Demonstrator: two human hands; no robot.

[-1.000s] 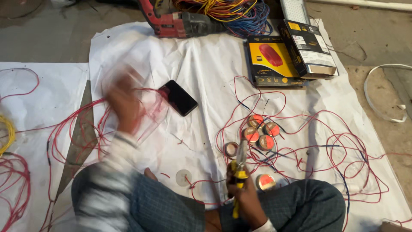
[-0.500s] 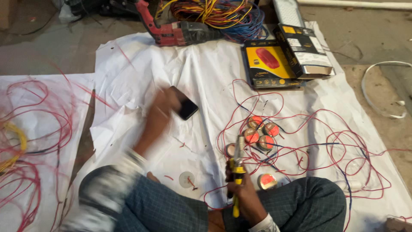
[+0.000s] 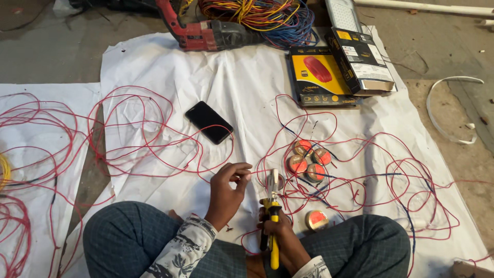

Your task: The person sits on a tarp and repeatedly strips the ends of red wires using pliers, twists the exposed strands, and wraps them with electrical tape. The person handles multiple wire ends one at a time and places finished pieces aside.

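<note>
My right hand (image 3: 280, 234) grips yellow-handled pliers (image 3: 272, 216), jaws pointing up and away from me over the white sheet (image 3: 242, 87). My left hand (image 3: 227, 191) is beside the jaws, fingers pinched on a thin red wire (image 3: 154, 154) that loops off to the left. Just beyond the pliers lies a cluster of small round orange-faced fittings (image 3: 309, 159), and one more round fitting (image 3: 316, 220) rests by my right knee. A black phone (image 3: 209, 121) lies flat on the sheet ahead of my left hand.
Tangled red wire (image 3: 411, 180) covers the sheet on the right, and more loops lie at far left (image 3: 31, 134). At the back are a red power tool (image 3: 203, 33), a bundle of coloured wires (image 3: 257, 13), open yellow-and-black boxes (image 3: 334, 72) and a white cable (image 3: 453, 108).
My left hand swept in from the far left, pulling red wire with it, and now sits pinched beside the pliers. My right hand kept the pliers almost still.
</note>
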